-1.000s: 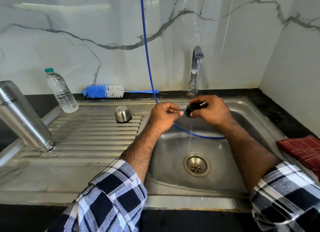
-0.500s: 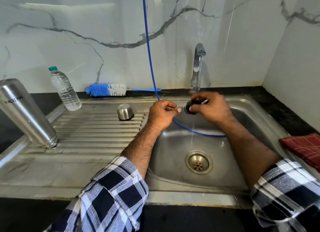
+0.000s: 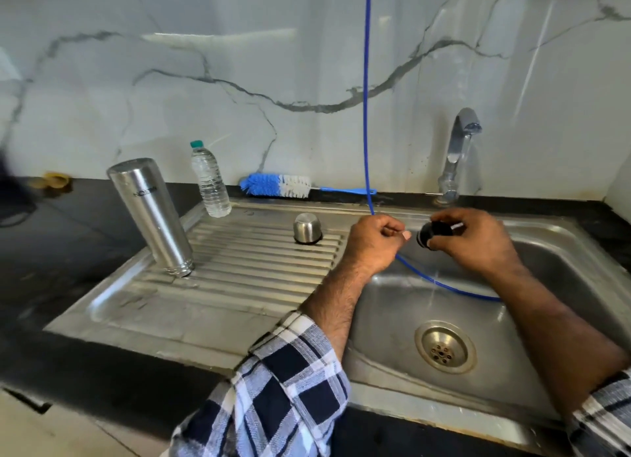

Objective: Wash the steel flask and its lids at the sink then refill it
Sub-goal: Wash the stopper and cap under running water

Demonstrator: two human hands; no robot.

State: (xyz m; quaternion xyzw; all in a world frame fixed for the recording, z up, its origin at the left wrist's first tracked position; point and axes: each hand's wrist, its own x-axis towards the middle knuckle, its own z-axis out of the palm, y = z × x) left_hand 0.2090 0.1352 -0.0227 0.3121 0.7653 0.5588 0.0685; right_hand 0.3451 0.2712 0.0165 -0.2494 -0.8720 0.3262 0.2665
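Water trickled from a small black inner lid (image 3: 431,235) that the right hand (image 3: 474,241) gripped over the sink (image 3: 546,286), fingers curled around it. The left hand (image 3: 374,243) was closed beside it; whether it held anything was unclear. The steel flask (image 3: 153,214) stood upside down on the drainboard (image 3: 239,286), its steel cap (image 3: 307,233) nearby.

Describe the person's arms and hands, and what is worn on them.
Both hands, the left hand and the right hand, are bare: no gloves, rings or watch show. Each arm wears a checked sleeve in dark navy, white and grey, the left sleeve pushed up to about the elbow, the right sleeve likewise. The forearms are uncovered and hairy.
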